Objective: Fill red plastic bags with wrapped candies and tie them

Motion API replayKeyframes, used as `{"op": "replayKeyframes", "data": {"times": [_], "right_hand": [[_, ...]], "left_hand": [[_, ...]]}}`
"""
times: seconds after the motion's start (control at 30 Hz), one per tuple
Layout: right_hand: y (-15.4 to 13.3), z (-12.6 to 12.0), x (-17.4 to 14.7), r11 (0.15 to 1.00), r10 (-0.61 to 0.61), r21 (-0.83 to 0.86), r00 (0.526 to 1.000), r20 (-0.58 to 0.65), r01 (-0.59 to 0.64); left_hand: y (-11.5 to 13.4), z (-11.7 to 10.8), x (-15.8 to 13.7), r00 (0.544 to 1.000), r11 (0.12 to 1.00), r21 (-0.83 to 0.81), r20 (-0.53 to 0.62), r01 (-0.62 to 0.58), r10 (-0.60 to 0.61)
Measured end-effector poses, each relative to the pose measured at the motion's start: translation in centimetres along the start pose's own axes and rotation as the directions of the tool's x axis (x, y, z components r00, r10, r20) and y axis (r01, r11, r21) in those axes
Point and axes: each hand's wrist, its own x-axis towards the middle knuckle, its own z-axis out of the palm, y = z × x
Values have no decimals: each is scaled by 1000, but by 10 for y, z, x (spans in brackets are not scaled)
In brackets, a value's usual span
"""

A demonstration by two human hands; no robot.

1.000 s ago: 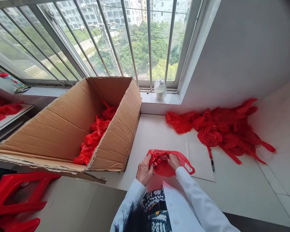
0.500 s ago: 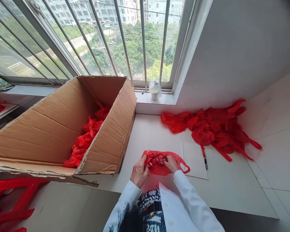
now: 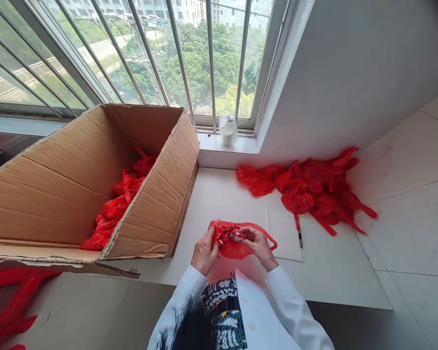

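A thin red plastic bag (image 3: 237, 251) lies open on the white table in front of me. Inside it are small dark red wrapped packets (image 3: 226, 234), too small to read. My left hand (image 3: 205, 253) grips the bag's left rim, fingers closed on the plastic. At the bag's mouth, my right hand (image 3: 259, 245) pinches a shiny red and silver wrapped packet (image 3: 238, 236) between thumb and fingers. One loop handle of the bag sticks out to the right, below the right hand's wrist side.
A large open cardboard box (image 3: 178, 189) with tied red bags (image 3: 122, 194) stands at the left. A heap of red bags (image 3: 310, 187) lies by the wall, near a notebook (image 3: 282, 238) and pen (image 3: 300, 234). A red stool (image 3: 14, 304) stands low left.
My right hand has come up out of the bag's contents, now with a shiny packet in its fingers. My left hand still holds the rim. The view has shifted slightly.
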Motion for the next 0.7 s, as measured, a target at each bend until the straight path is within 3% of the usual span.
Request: {"op": "replayKeyframes", "data": {"times": [0.17,0.3,0.53,0.63,0.7], "right_hand": [[-1,-2,-7,931,-243,-275,970,22,239],[14,-9,-13,729,-424,-555,901,95,401],[34,-10,-31,444,-634,-722,755,167,532],[38,-7,-32,431,-645,-730,747,162,530],[40,-4,-28,503,-578,-725,807,122,470]], "left_hand": [[-3,3,1,1000,1000,3,-2,-29,29],[-1,1,-2,1000,1000,19,-7,-17,17],[2,2,-4,999,999,32,-35,-32,33],[1,3,-4,999,998,45,-22,-49,50],[0,3,-4,998,997,61,-5,-56,56]]}}
